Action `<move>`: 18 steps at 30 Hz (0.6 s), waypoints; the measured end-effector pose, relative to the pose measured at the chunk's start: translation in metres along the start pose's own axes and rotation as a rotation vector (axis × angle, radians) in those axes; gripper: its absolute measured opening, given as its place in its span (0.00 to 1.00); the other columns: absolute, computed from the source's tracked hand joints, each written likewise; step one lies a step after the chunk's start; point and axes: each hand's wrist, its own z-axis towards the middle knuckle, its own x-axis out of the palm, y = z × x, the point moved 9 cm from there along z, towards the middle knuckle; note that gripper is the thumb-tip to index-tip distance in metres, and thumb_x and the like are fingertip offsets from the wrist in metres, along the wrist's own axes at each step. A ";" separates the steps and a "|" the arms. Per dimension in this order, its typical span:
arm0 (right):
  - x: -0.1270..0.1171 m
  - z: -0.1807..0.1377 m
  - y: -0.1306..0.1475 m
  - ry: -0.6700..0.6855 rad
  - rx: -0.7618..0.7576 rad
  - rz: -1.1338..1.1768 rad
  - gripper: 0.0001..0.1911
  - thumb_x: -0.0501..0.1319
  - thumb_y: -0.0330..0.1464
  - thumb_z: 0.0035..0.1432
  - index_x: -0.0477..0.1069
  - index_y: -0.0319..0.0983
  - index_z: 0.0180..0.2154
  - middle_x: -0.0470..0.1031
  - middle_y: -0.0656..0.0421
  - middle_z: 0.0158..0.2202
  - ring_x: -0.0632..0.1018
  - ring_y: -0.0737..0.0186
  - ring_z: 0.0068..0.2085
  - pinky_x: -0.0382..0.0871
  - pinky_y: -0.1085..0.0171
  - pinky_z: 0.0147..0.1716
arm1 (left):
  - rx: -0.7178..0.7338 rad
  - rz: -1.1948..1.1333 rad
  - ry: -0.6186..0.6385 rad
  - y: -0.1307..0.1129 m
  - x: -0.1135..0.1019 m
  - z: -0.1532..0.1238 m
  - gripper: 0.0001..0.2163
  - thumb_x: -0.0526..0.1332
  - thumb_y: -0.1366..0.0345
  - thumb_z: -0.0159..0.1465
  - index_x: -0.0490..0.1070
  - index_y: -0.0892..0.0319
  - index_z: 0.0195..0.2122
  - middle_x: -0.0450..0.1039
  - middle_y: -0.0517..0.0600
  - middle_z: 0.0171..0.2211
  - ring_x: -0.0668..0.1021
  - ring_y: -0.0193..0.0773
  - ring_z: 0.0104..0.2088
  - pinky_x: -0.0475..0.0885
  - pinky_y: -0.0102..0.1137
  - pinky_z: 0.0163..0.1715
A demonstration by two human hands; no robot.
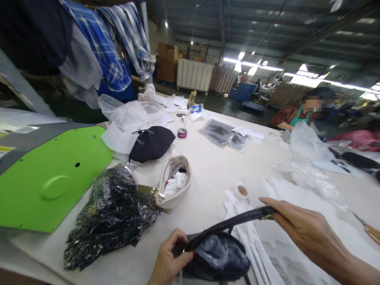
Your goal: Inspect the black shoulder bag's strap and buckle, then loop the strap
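The left hand (168,261) has its grip closed around the near end of a dark strap (228,223), where the strap meets the rim of a black bag (219,259). The right hand (299,225) pinches the strap's far end between thumb and fingers, at a small metal fitting. Held between the two hands, the strap is stretched taut; its long axis runs from lower left to upper right, rising slightly toward the right hand. The black bag sits at the near edge of the tabletop (213,166), just below the strap, its opening facing up and showing crumpled dark lining or plastic inside. Under and beside the bag lie white paper pieces (267,237). A small roll of tape (242,191) stands just beyond them. To the left lies a beige pouch (175,186), open toward the camera, touching a black-and-white patterned bag in plastic (109,217). Farther left lies a green panel (50,178).
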 end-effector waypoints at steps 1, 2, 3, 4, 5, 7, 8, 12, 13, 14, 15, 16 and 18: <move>0.004 -0.001 -0.007 0.064 0.107 0.099 0.13 0.51 0.33 0.61 0.72 0.39 0.41 0.81 0.59 0.32 0.80 0.64 0.30 0.74 0.70 0.28 | -0.001 -0.004 -0.016 0.002 -0.003 0.000 0.14 0.64 0.54 0.51 0.63 0.58 0.27 0.57 0.43 0.24 0.63 0.33 0.27 0.57 0.27 0.28; 0.010 -0.003 -0.014 0.140 0.223 0.198 0.13 0.52 0.33 0.59 0.73 0.41 0.40 0.81 0.61 0.32 0.80 0.63 0.31 0.74 0.69 0.28 | -0.004 -0.006 -0.032 0.004 -0.005 0.000 0.14 0.64 0.53 0.51 0.64 0.58 0.27 0.58 0.43 0.24 0.63 0.33 0.27 0.57 0.27 0.28; 0.015 -0.005 -0.019 0.223 0.331 0.293 0.12 0.53 0.34 0.57 0.74 0.43 0.39 0.80 0.61 0.32 0.80 0.62 0.32 0.74 0.69 0.28 | -0.008 -0.001 -0.038 0.006 -0.007 0.001 0.15 0.64 0.53 0.51 0.64 0.58 0.27 0.58 0.43 0.24 0.63 0.33 0.28 0.57 0.27 0.29; 0.020 -0.008 -0.022 0.307 0.419 0.378 0.12 0.54 0.36 0.56 0.74 0.44 0.38 0.80 0.62 0.33 0.79 0.60 0.33 0.73 0.68 0.28 | -0.011 0.009 -0.037 0.007 -0.008 0.001 0.15 0.64 0.53 0.51 0.64 0.58 0.27 0.59 0.43 0.24 0.64 0.34 0.28 0.58 0.27 0.29; 0.024 -0.009 -0.021 0.382 0.481 0.448 0.12 0.55 0.39 0.54 0.74 0.44 0.37 0.79 0.61 0.33 0.79 0.59 0.34 0.73 0.67 0.27 | -0.010 0.021 -0.037 0.007 -0.009 0.002 0.14 0.64 0.53 0.51 0.64 0.58 0.27 0.59 0.43 0.24 0.64 0.34 0.28 0.58 0.27 0.29; 0.028 -0.010 -0.019 0.488 0.539 0.525 0.14 0.57 0.45 0.52 0.74 0.44 0.33 0.78 0.60 0.29 0.77 0.58 0.33 0.71 0.66 0.26 | -0.009 0.034 -0.028 0.007 -0.010 0.003 0.14 0.64 0.54 0.50 0.65 0.59 0.27 0.60 0.44 0.25 0.65 0.35 0.29 0.59 0.27 0.31; 0.028 -0.010 -0.018 0.507 0.542 0.539 0.16 0.57 0.47 0.51 0.74 0.43 0.29 0.77 0.60 0.27 0.77 0.58 0.30 0.70 0.66 0.25 | -0.011 0.033 -0.033 0.007 -0.010 0.003 0.14 0.65 0.55 0.50 0.65 0.59 0.27 0.61 0.44 0.25 0.65 0.35 0.30 0.59 0.28 0.31; 0.012 0.001 -0.010 0.257 0.327 0.382 0.13 0.59 0.44 0.53 0.74 0.45 0.25 0.75 0.61 0.21 0.75 0.61 0.23 0.69 0.66 0.21 | -0.024 0.014 -0.062 0.005 -0.012 0.003 0.12 0.65 0.58 0.48 0.66 0.59 0.27 0.61 0.44 0.24 0.65 0.35 0.29 0.59 0.28 0.31; 0.001 0.001 -0.007 0.119 0.238 0.285 0.10 0.59 0.42 0.53 0.74 0.45 0.27 0.76 0.61 0.23 0.76 0.61 0.24 0.69 0.65 0.22 | -0.025 0.008 -0.058 0.004 -0.010 0.003 0.12 0.66 0.58 0.48 0.66 0.59 0.27 0.61 0.44 0.24 0.65 0.35 0.29 0.59 0.28 0.31; -0.010 -0.001 -0.002 -0.010 0.152 0.180 0.07 0.59 0.40 0.54 0.74 0.46 0.30 0.76 0.60 0.24 0.75 0.59 0.25 0.69 0.62 0.25 | -0.020 0.002 -0.039 0.001 -0.007 0.003 0.13 0.66 0.58 0.47 0.67 0.59 0.28 0.62 0.44 0.24 0.65 0.35 0.29 0.59 0.29 0.31; -0.019 -0.005 0.003 -0.117 0.080 0.079 0.06 0.60 0.38 0.54 0.73 0.46 0.33 0.76 0.59 0.25 0.75 0.58 0.26 0.68 0.60 0.27 | -0.006 -0.002 -0.015 -0.002 -0.003 0.003 0.13 0.66 0.57 0.47 0.68 0.59 0.28 0.62 0.44 0.25 0.66 0.36 0.29 0.59 0.29 0.31; -0.025 -0.009 0.007 -0.191 0.013 -0.005 0.07 0.61 0.36 0.53 0.73 0.47 0.36 0.76 0.59 0.25 0.75 0.57 0.26 0.67 0.57 0.29 | 0.017 0.000 0.007 -0.006 0.000 0.003 0.14 0.66 0.56 0.48 0.69 0.59 0.29 0.63 0.45 0.26 0.66 0.36 0.30 0.60 0.29 0.32; -0.027 -0.015 0.013 -0.233 -0.115 -0.114 0.14 0.63 0.30 0.51 0.71 0.47 0.42 0.77 0.58 0.26 0.75 0.56 0.25 0.65 0.55 0.32 | 0.078 0.020 0.050 -0.016 0.006 0.003 0.15 0.66 0.54 0.50 0.71 0.59 0.31 0.65 0.47 0.28 0.67 0.37 0.32 0.60 0.30 0.33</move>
